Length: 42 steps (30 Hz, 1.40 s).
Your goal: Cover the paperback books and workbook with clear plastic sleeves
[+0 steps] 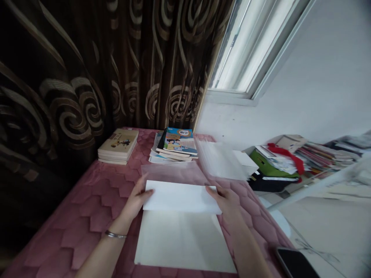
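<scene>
A white folded flap or sheet (179,197) lies between my two hands, over the upper part of a larger pale sheet (185,239). My left hand (139,197) pinches its left edge, thumb on top. At the right edge my right hand (223,197) grips it the same way. Just beyond, a clear plastic sleeve or sheet (174,171) is spread on the pink quilted cover (78,216). Whether the white piece is joined to the pale sheet or the plastic cannot be made out.
Behind stand a stack of tan books (118,146) and a pile topped by a blue book (179,141). Clear plastic sheets (220,160) lie at the right, beside a green bag (269,164) with papers. A dark phone (295,262) rests near the right edge. A patterned curtain (130,69) hangs behind.
</scene>
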Tool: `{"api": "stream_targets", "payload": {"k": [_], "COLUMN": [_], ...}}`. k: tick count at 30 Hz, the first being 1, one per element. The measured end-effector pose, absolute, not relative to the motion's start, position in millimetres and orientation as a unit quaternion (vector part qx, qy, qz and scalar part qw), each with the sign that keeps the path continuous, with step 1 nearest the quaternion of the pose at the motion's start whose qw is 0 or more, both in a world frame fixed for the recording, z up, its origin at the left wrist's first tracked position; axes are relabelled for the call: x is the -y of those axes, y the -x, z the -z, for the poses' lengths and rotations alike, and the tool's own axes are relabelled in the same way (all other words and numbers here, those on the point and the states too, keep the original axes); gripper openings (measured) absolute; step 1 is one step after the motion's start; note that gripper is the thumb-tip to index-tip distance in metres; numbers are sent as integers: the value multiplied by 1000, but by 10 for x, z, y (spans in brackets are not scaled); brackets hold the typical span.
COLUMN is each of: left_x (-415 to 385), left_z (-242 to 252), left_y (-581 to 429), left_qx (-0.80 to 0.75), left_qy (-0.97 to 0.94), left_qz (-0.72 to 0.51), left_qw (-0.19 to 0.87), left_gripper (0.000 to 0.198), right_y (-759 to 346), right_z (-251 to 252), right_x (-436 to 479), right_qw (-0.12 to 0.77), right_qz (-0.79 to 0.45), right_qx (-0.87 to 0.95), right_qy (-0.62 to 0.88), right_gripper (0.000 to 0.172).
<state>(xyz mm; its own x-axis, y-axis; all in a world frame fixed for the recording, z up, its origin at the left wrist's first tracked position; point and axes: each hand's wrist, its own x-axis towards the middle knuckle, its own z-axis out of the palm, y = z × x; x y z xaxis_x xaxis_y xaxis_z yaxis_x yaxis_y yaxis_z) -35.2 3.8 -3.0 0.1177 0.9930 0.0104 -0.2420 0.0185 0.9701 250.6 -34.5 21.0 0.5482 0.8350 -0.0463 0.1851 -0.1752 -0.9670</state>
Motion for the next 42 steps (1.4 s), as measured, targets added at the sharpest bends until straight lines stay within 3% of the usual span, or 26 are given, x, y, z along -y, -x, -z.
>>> {"api": "stream_targets", "payload": {"k": [14,26,34,42], "left_x": [-82,-98,-126,-136], "left_z": [44,95,193,194], "left_y": [287,298,323,323], "left_qx": [-410,-383,-403,-421], "left_qy": [-523,-544,-555,-558], "left_qz": [-540,-535,-529,-530], "left_qw": [516,521,500,480], "left_gripper": [85,86,80,77], "right_y": [-2527,-2562,-2575,-2564], "right_z": [-131,-12,-20,-9], "right_x": [320,313,262,259], "right_qw": [595,653,710,697], "right_qz": [-335,-340,-318,-309], "right_qx": [344,294,279,299], "right_qy": [645,609,564,574], "right_gripper": [38,21,30,37]}}
